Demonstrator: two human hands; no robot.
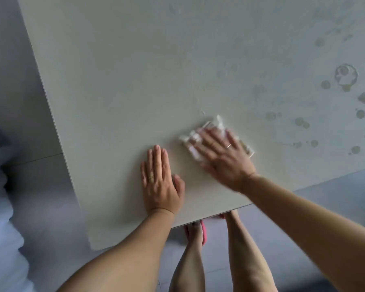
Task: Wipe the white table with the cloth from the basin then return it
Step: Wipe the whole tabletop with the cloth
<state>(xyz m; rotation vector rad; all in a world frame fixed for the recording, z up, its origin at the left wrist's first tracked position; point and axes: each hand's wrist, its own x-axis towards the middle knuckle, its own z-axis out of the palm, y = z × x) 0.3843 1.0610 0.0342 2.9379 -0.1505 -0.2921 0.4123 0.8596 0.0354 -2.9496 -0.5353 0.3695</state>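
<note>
The white table [124,85] fills most of the view, seen from above, with its near corner at the bottom left. My right hand [223,154] lies flat with straight fingers on a folded white cloth [216,123] and presses it onto the tabletop near the front edge; the hand is motion-blurred. My left hand [159,180] rests flat on the table just left of the cloth, fingers together, holding nothing. The basin is out of view.
Water drops and a wet ring [346,75] dot the table's right side. The table's left edge runs diagonally beside grey floor [40,186]. Pale blurred fabric [0,228] sits at the far left. My legs and pink slippers [202,232] show below the front edge.
</note>
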